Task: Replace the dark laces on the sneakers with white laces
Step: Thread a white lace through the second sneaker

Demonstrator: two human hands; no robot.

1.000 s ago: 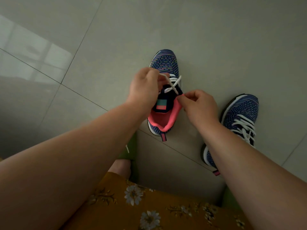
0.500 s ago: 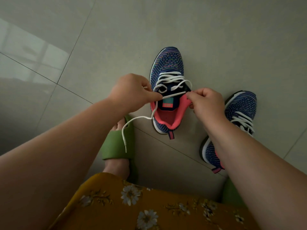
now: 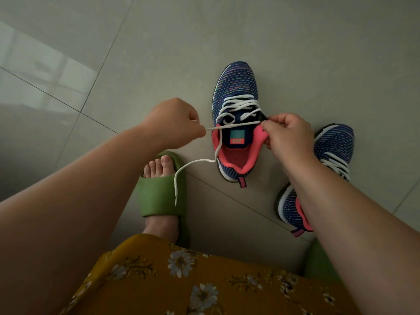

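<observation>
A blue knit sneaker (image 3: pixel 236 87) with a pink collar stands on the floor, threaded with a white lace (image 3: pixel 238 105). My left hand (image 3: pixel 172 123) pinches one lace strand and holds it taut to the left across the tongue. My right hand (image 3: pixel 288 137) grips the sneaker's right collar edge at the top eyelet. The lace's loose end (image 3: pixel 179 178) trails down over my slipper. A second matching sneaker (image 3: pixel 331 144) with white laces lies to the right, partly hidden behind my right forearm.
My left foot in a green slide slipper (image 3: pixel 159 192) rests just left of the sneaker; a green slipper edge (image 3: pixel 318 264) shows at lower right. A mustard floral skirt (image 3: pixel 204 280) fills the bottom. Grey floor tiles (image 3: pixel 136 42) lie all around.
My left hand has drawn the lace out to the left, away from the eyelets, pulling the strand taut. My right hand shifted onto the collar edge. The view has tilted down, showing my foot.
</observation>
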